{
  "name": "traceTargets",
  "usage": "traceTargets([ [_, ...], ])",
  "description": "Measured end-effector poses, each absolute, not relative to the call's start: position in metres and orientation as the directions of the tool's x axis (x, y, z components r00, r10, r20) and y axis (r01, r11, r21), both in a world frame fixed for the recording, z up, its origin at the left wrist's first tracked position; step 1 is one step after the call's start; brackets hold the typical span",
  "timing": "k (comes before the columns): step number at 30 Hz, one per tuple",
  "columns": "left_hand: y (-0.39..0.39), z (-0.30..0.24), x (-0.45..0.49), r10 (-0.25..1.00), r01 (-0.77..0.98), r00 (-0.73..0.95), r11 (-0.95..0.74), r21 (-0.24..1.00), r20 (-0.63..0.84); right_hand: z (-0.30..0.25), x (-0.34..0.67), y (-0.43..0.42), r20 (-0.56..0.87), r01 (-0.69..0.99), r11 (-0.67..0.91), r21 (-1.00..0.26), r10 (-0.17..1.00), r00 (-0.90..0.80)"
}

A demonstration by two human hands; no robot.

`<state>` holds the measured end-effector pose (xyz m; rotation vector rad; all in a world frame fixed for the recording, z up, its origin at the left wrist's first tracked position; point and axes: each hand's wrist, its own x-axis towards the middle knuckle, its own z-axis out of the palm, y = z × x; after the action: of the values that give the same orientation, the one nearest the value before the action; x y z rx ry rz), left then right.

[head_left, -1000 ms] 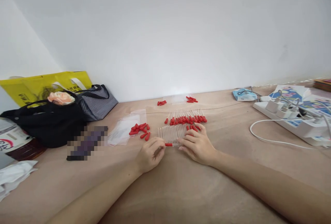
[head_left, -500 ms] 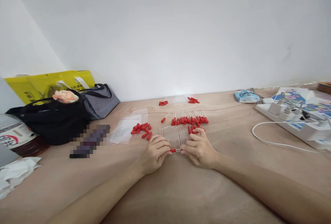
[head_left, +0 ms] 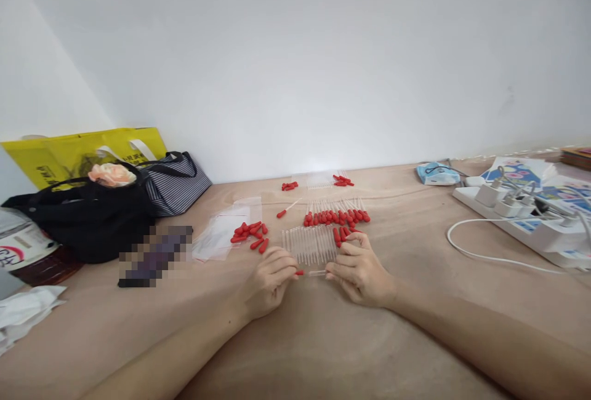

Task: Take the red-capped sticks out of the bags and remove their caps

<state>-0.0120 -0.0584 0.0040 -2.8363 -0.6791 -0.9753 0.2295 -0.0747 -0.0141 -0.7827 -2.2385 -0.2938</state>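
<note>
Your left hand [head_left: 270,280] and right hand [head_left: 362,271] meet low over the table [head_left: 323,338].
The left pinches a red cap [head_left: 299,272] in curled fingers; the right pinches a clear tube [head_left: 317,273], its end just short of the cap. A row of bare tubes [head_left: 308,244] lies just beyond both hands, loose red caps [head_left: 249,234] beyond your left.

Left hand [head_left: 270,280]: knuckles up, fingers [head_left: 281,261] curled, thumb and forefinger pinched together, tips pointing right.
Right hand [head_left: 360,271]: palm down, fingers bent, tips pinched and pointing left (nearly meeting the other hand's).
Left forearm [head_left: 194,344], right forearm [head_left: 462,332]: bare, angled inward, wrists low.
</note>
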Motion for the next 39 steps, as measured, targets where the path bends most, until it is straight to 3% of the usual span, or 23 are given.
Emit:
traceTargets([
  [4, -0.056, 0.004, -0.036, 0.525, 0.586, 0.569, -0.798, 0.136, 0.633, -0.016, 0.242, -0.072, 0.714, 0.693, 0.716, -0.085, 0.529, -0.459],
  [9, -0.046, 0.011, -0.054, 0.631, 0.774, 0.289, -0.597, 0.213, 0.72, -0.016, 0.231, -0.073, 0.756, 0.693, 0.709, -0.133, 0.524, -0.391],
  [13, -0.032, 0.011, -0.067, 0.777, 0.831, 0.1, -0.409, 0.377, 0.622, -0.011, 0.216, -0.07, 0.751, 0.681, 0.706, -0.194, 0.554, -0.36],
  [16, -0.023, 0.005, -0.075, 0.854, 0.825, 0.066, -0.338, 0.454, 0.516, -0.008, 0.202, -0.06, 0.768, 0.68, 0.703, -0.211, 0.549, -0.33],
  [19, -0.02, 0.002, -0.08, 0.854, 0.85, 0.119, -0.351, 0.393, 0.506, -0.006, 0.182, -0.048, 0.783, 0.687, 0.703, -0.184, 0.527, -0.329],
  [24, -0.032, 0.006, -0.069, 0.699, 0.848, 0.258, -0.495, 0.19, 0.667, -0.005, 0.147, -0.036, 0.747, 0.733, 0.671, -0.109, 0.542, -0.385],
  [29, -0.041, 0.009, -0.055, 0.652, 0.816, 0.442, -0.577, 0.024, 0.616, -0.002, 0.121, -0.033, 0.628, 0.767, 0.641, 0.035, 0.583, -0.516],
  [36, -0.003, 0.026, -0.061, 0.721, 0.905, 0.337, -0.425, 0.001, 0.606, -0.001, 0.107, -0.032, 0.503, 0.758, 0.648, 0.073, 0.633, -0.589],
  [39, 0.045, 0.037, -0.056, 0.86, 0.933, 0.347, -0.356, -0.047, 0.374, -0.002, 0.106, -0.035, 0.453, 0.756, 0.653, 0.043, 0.662, -0.597],
])
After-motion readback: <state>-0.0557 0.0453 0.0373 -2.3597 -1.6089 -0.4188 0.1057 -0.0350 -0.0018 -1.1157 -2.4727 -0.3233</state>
